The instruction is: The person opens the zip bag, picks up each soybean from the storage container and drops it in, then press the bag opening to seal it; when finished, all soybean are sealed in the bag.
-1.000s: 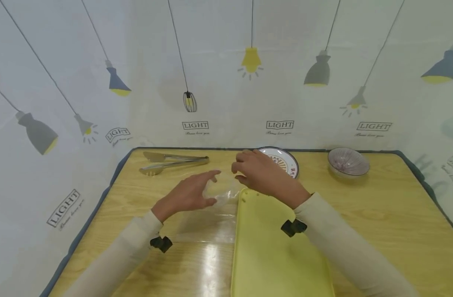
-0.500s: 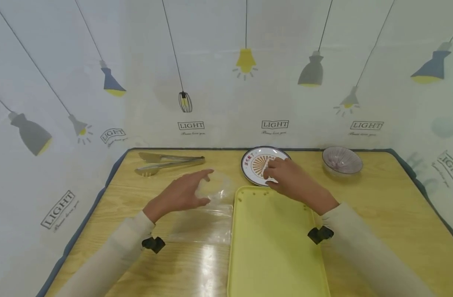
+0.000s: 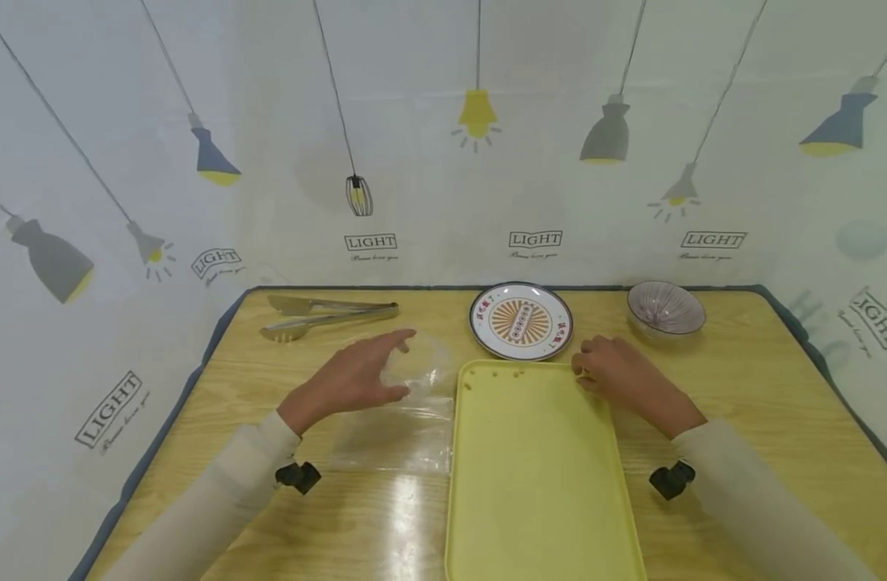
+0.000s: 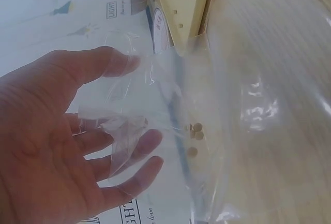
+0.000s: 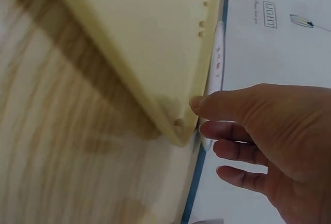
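Seen from the head: a wooden table (image 3: 763,403) with a yellow tray (image 3: 537,476) lying at the middle of the near edge, a few small tan pellets (image 3: 516,372) scattered along its far rim. Just left of the tray, a clear plastic bag (image 3: 407,420) flat on the wood, its far end lifted under the left hand (image 3: 352,379), fingers loosely spread over the film, not clamped. At the tray's far right corner, the right hand (image 3: 621,375), fingers curled inward beside the rim; whether pinching anything, cannot tell from here. Near the far edge, a patterned plate (image 3: 521,322) holding nothing, just beyond the tray; a ribbed glass bowl (image 3: 664,309) to its right, contents not discernible; metal tongs (image 3: 327,316) towards the far left corner. From the left wrist: the left hand (image 4: 57,146) open, palm up against the crumpled bag (image 4: 217,131), thumb and fingers apart with film draped across them; three small round pellets (image 4: 194,133) inside the bag near its fold; tray edge (image 4: 183,6) beyond. From the right wrist: the right hand (image 5: 274,136) with fingers extended and slightly apart, thumb tip touching the tray's corner (image 5: 176,125), gripping nothing; the plate's rim (image 5: 214,74) visible just behind the tray.
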Action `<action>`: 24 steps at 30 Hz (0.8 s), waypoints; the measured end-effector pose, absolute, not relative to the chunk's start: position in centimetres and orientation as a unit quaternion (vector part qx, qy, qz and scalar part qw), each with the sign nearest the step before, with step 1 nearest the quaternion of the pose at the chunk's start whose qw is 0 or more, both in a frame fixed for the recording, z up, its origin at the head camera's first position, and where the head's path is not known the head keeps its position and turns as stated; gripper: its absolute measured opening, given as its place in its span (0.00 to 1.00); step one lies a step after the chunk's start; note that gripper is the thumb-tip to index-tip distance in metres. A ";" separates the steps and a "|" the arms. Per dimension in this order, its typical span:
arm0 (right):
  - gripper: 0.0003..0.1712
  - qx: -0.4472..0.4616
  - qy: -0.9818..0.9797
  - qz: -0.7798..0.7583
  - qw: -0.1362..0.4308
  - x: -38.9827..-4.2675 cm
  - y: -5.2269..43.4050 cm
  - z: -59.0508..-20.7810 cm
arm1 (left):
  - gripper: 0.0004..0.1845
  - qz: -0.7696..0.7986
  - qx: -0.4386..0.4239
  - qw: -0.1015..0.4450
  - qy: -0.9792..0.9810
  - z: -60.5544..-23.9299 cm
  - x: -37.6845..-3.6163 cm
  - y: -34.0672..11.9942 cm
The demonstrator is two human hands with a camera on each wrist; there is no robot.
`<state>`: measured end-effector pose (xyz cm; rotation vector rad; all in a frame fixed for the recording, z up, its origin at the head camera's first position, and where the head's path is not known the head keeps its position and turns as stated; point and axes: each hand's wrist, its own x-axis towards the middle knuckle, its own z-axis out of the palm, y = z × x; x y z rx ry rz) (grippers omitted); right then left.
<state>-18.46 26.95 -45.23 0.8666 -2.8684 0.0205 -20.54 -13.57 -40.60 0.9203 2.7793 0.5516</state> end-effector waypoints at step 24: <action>0.16 0.275 -0.957 0.022 0.088 -19.3 28.0 -47.3 | 0.45 0.184 0.299 0.087 0.932 -41.3 -20.4 -14.3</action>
